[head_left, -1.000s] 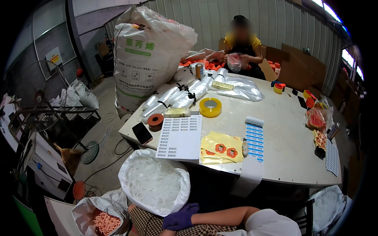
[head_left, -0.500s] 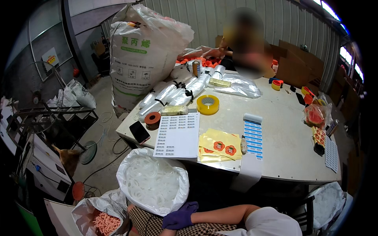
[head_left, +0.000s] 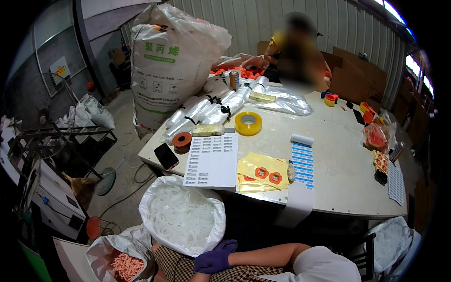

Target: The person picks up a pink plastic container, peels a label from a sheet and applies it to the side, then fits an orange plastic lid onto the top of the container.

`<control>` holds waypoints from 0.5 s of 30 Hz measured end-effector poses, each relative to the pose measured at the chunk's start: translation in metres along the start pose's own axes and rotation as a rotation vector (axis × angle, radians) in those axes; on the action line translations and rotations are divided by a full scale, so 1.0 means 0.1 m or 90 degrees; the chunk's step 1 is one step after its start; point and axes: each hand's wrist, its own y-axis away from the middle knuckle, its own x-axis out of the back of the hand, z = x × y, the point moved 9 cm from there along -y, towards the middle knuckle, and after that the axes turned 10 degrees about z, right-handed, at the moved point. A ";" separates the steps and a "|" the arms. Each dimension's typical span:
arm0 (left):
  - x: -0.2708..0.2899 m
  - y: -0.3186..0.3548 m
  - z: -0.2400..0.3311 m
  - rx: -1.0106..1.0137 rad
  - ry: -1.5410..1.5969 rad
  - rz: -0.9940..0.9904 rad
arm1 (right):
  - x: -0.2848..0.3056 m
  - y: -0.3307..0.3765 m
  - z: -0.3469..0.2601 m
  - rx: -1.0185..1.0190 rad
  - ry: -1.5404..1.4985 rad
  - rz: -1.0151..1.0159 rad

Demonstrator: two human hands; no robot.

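Observation:
My right hand (head_left: 209, 262), in a purple glove, lies on my lap over checked brown cloth, its forearm reaching in from the right below a white sleeve. Bare skin of my left forearm (head_left: 200, 278) shows just beneath it. A purple bulge (head_left: 229, 245) at the glove's upper edge may be my left hand, mostly covered. I see no object in either hand, and the finger positions are not readable. Closest to the hands stands a white sack (head_left: 217, 230) full of translucent plastic rings (head_left: 181, 214). A second white sack (head_left: 101, 254) holds pink plastic pieces (head_left: 127, 266).
On the white table (head_left: 343, 160) lie label sheets (head_left: 213, 164), yellow stickers (head_left: 263, 171), a blue label roll (head_left: 302, 164), yellow tape (head_left: 248, 123), a phone (head_left: 166, 156) and bundled clear bags (head_left: 211, 110). A large sack (head_left: 174, 70) towers at the left; a person (head_left: 300, 56) is behind.
The person behind the table has shifted slightly to the right, with an arm now showing at the left side. My hands have stayed in place.

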 end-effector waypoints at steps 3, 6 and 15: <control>0.00 0.01 -0.05 0.059 -0.053 0.033 | -0.01 0.00 0.00 0.003 -0.001 0.003; -0.07 -0.02 0.10 0.041 -0.018 0.089 | 0.02 0.02 0.02 -0.001 -0.006 0.010; 0.02 0.06 0.26 -0.048 0.035 0.036 | 0.00 -0.09 -0.07 -0.010 -0.008 -0.014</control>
